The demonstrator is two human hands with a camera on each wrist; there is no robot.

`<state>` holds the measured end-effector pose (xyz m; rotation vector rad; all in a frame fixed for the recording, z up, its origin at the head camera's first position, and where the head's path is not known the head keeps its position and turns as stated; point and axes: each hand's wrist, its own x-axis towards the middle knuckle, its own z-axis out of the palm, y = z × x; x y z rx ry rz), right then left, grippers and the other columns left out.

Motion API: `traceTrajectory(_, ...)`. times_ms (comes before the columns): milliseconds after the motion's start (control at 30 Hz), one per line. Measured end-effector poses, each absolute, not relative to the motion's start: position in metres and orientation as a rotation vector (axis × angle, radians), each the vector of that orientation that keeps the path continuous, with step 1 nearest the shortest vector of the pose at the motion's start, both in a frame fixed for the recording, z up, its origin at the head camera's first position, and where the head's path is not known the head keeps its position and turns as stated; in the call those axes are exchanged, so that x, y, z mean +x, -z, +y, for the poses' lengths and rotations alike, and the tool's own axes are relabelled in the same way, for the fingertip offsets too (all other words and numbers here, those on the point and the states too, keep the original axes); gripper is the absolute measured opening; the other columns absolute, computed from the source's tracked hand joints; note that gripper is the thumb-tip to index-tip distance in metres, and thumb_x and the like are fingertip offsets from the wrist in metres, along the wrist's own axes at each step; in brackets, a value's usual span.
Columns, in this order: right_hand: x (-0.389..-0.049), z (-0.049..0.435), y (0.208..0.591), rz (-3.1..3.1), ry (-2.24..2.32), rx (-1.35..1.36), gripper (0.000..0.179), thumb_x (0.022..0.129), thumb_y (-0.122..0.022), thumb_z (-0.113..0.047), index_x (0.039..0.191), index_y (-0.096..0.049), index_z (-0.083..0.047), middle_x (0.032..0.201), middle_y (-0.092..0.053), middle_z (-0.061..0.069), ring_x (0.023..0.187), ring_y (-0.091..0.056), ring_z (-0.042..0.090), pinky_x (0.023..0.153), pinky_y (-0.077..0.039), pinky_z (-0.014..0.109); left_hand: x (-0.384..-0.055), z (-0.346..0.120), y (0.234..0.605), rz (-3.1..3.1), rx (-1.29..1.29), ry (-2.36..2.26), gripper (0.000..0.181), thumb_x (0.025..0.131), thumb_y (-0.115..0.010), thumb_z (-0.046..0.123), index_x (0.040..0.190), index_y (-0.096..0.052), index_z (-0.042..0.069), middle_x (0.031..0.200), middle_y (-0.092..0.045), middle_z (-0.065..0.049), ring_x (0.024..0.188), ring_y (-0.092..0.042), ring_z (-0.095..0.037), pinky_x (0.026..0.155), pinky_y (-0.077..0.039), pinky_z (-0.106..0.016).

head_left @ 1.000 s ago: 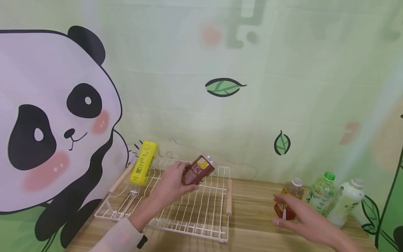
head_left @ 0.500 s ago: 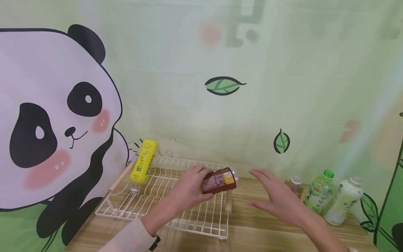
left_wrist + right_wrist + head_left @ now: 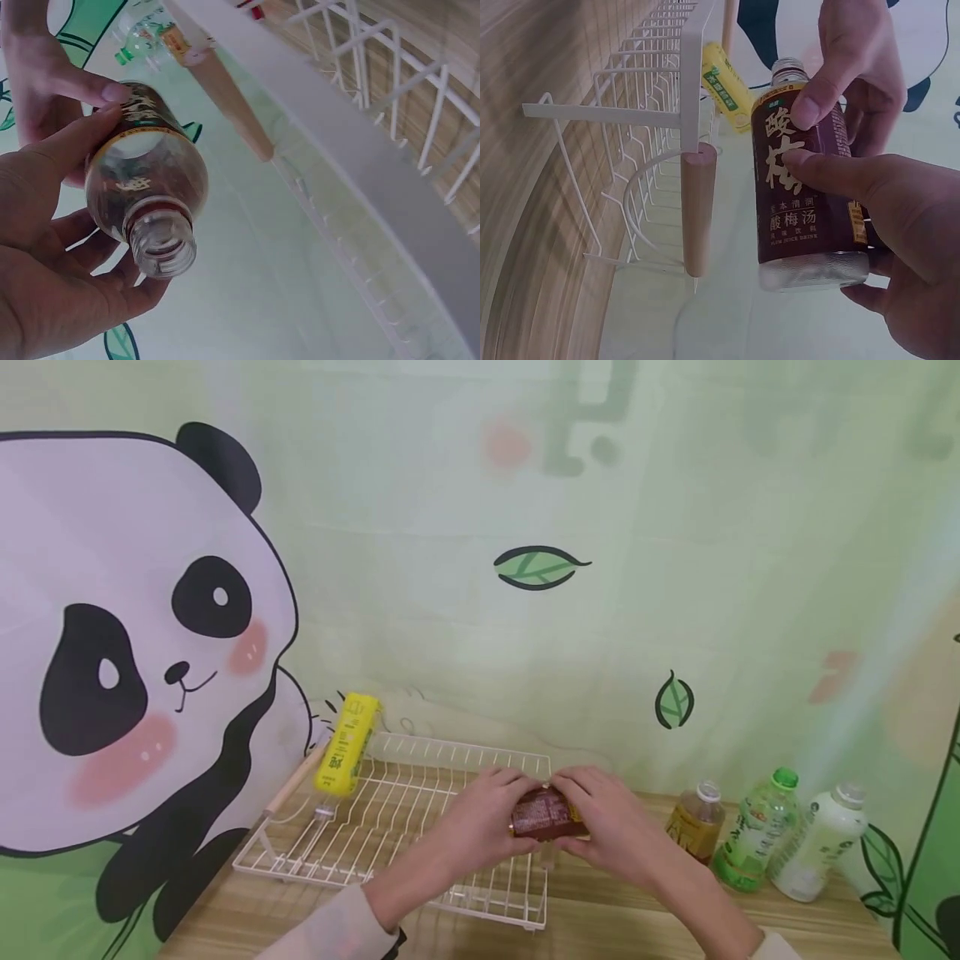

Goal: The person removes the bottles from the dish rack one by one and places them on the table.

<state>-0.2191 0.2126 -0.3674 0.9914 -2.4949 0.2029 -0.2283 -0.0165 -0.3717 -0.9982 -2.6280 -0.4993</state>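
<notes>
A black-and-white panda (image 3: 112, 527), printed on a pale green fabric backdrop (image 3: 420, 635), appears behind and to the left of the white wire rack (image 3: 693, 90) with wooden handles. At the rack's left end leans a tall, slim yellow bottle (image 3: 348, 747), its clear neck pointing down. Over the rack's right end, the left hand (image 3: 476, 814) grasps the neck half of a dark maroon-labelled clear plastic bottle (image 3: 542, 814), which lies tipped sideways, its open threaded neck towards that hand. The right hand (image 3: 607, 822) grasps the same bottle nearer its base, thumb across the label. Right of the rack, on the wood-grain counter (image 3: 600, 922), three upright bottles stand close together: a clear plastic amber drink bottle (image 3: 696, 822), a green-capped clear-and-green bottle (image 3: 756, 831) and a white bottle with a pale cap (image 3: 819, 843).
</notes>
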Motion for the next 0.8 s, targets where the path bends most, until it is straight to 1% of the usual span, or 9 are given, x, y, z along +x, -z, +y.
traceTrajectory(233,-0.2206,0.2118,0.3688,-2.496,-0.171,1.014,0.074,0.075,-0.099,-0.031,0.134,-0.065,-0.002,0.127,-0.067,0.008,0.118,-0.062,0.027,0.102,-0.055,0.049,-0.2257,-0.0126,0.3709,-2.610,-1.012,0.451,0.076,0.079,-0.096,0.036,0.144,-0.063,0.011,0.133,-0.068,0.000,0.121,-0.060,-0.018,0.105,-0.053,-0.032)
traceTrajectory(500,-0.2206,0.2150,0.3684,-2.519,-0.209,1.033,0.073,0.078,-0.097,-0.026,0.137,-0.064,0.000,0.130,-0.065,0.010,0.119,-0.062,0.027,0.100,-0.057,0.047,-0.2264,-0.0122,0.3743,-2.580,-1.020,0.471,0.076,0.079,-0.095,0.036,0.143,-0.064,0.011,0.133,-0.068,0.000,0.120,-0.060,-0.017,0.105,-0.052,-0.032)
traceTrajectory(700,-0.2194,0.2190,0.3660,-2.517,-0.272,1.043,0.070,0.080,-0.096,-0.024,0.137,-0.064,0.000,0.131,-0.064,0.008,0.119,-0.061,0.025,0.098,-0.059,0.044,-0.2284,-0.0156,0.3722,-2.595,-1.028,0.589,0.081,0.081,-0.094,0.039,0.147,-0.059,0.009,0.139,-0.064,-0.003,0.122,-0.061,-0.019,0.105,-0.054,-0.033)
traceTrajectory(800,-0.2197,0.2205,0.3633,-2.518,-0.298,1.020,0.070,0.079,-0.097,-0.023,0.136,-0.064,0.000,0.130,-0.064,0.008,0.119,-0.061,0.025,0.097,-0.059,0.043,-0.2315,-0.0215,0.3686,-2.595,-1.010,0.674,0.086,0.081,-0.093,0.041,0.151,-0.055,0.009,0.143,-0.061,-0.004,0.126,-0.060,-0.021,0.106,-0.054,-0.036)
